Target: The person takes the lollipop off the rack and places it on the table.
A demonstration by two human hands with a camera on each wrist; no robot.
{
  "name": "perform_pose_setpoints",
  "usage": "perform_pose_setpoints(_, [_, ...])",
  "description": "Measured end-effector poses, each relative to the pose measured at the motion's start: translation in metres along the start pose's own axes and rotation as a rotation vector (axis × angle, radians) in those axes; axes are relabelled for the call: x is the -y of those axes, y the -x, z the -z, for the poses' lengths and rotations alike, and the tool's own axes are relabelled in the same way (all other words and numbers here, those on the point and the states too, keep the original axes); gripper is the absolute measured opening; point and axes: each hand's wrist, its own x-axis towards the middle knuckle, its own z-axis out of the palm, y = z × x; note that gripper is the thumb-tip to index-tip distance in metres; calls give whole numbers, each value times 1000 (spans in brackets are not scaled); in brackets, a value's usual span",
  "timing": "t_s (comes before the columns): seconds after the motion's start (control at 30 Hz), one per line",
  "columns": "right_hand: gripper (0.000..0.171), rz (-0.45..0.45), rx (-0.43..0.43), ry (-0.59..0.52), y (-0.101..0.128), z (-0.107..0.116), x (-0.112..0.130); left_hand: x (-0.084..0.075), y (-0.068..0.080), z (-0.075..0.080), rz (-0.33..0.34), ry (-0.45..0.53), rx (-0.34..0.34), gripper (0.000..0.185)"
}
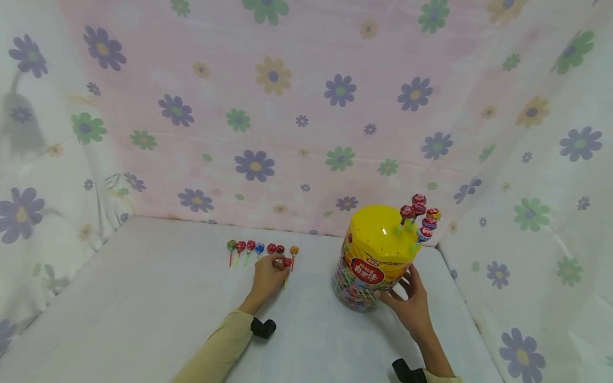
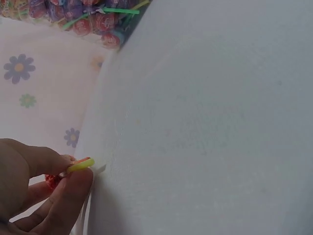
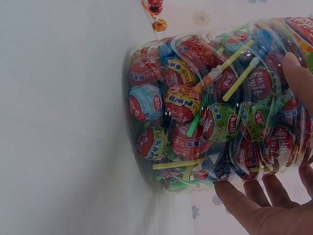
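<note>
A clear plastic jar (image 1: pixel 369 276) full of wrapped lollipops stands on the white-covered table; its yellow lid (image 1: pixel 380 234) has several lollipops (image 1: pixel 421 215) stuck upright in it. My right hand (image 1: pixel 407 300) rests against the jar's lower side (image 3: pixel 205 112) with straight fingers (image 3: pixel 244 205). A row of several loose lollipops (image 1: pixel 258 249) lies on the table to the left. My left hand (image 1: pixel 270 274) pinches a red lollipop (image 1: pixel 287 262) by its yellow stick (image 2: pixel 80 165) at the row's right end.
Flowered cloth covers the back wall (image 1: pixel 306 106) and both sides. The white table surface (image 1: pixel 143 308) stretches out to the left and front of my hands. An orange lollipop (image 3: pixel 160 24) lies beyond the jar.
</note>
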Motion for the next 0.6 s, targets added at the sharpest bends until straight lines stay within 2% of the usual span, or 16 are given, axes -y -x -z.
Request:
perform_pose_setpoints(0.2, [107,-5,4,-6,0,-1,0,1,-2,-3,-8,-60,-10,30])
perform_pose_setpoints(0.6, [107,-2,2,-2,0,-1,0,2,3,3,-24,-67,-14,29])
